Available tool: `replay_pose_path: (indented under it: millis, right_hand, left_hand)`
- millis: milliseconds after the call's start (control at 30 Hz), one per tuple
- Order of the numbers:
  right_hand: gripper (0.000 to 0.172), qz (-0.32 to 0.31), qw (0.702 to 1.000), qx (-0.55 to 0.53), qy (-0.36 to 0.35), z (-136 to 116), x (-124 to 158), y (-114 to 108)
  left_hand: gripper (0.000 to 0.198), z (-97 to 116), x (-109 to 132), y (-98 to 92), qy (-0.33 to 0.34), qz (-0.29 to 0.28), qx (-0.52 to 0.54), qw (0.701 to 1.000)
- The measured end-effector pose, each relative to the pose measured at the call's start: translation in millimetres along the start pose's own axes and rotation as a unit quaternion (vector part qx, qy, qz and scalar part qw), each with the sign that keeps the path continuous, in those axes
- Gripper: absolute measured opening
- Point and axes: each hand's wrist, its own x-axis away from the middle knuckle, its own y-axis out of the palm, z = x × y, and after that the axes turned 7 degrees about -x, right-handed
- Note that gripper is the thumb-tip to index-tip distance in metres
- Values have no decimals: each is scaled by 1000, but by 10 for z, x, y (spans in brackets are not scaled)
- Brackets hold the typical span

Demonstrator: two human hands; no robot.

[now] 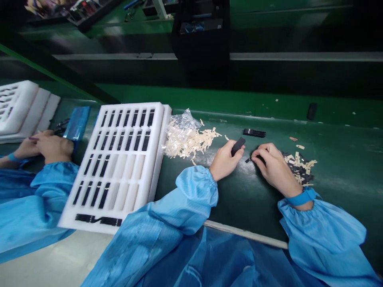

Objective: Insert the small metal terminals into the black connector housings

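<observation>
the step in hand seems to be fine fingertip work on small parts: the left hand (pixel 225 160) grips a flat black piece (pixel 238 146) above the green worktop (pixel 338 159), the right hand (pixel 271 165) pinches a tiny dark part (pixel 248 160) nearby, and the next move appears to call for a steady, precise pinch. a bundle of black strips (pixel 254 132) lies just beyond, while the cream tabs (pixel 191 139) and the mixed scraps (pixel 299 167) near the hands could get in the way. leftward, a partly filled white foam tray (pixel 149 163) separates the person from a co-worker's hands (pixel 56 145).
</observation>
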Motion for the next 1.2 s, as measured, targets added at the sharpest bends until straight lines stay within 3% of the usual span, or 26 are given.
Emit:
replay_pose_path:
  millis: [167, 300, 467, 567, 733, 867, 1000, 1200]
  right_hand:
    - [6, 54, 999, 0, -7, -69, 1, -11]
    - [4, 124, 992, -3, -18, -122, 22, 4]
    - [6, 108, 994, 28, -23, -94, 81, 75]
    - [8, 108, 992, 24, -60, -102, 95, 83]
    - [18, 91, 989, 22, -113, -177, 82, 41]
    - [15, 109, 990, -63, -66, -232, 65, 12]
    - [13, 133, 987, -75, -42, -238, 66, 10]
    - [30, 124, 981, -11, -147, -206, 128, 36]
  left_hand:
    - [28, 48, 11, -27, -23, -30, 4, 999]
    - [36, 106, 40, -76, -87, -121, 102, 984]
    - [42, 120, 69, -90, -121, -190, 231, 947]
    - [43, 112, 67, -78, -117, -181, 218, 952]
    - [29, 92, 40, -61, -85, -108, 151, 979]
    - [26, 72, 31, -56, -43, -74, 121, 989]
    - [31, 81, 47, -59, -54, -93, 100, 989]
    - [42, 117, 57, -79, -85, -127, 122, 981]
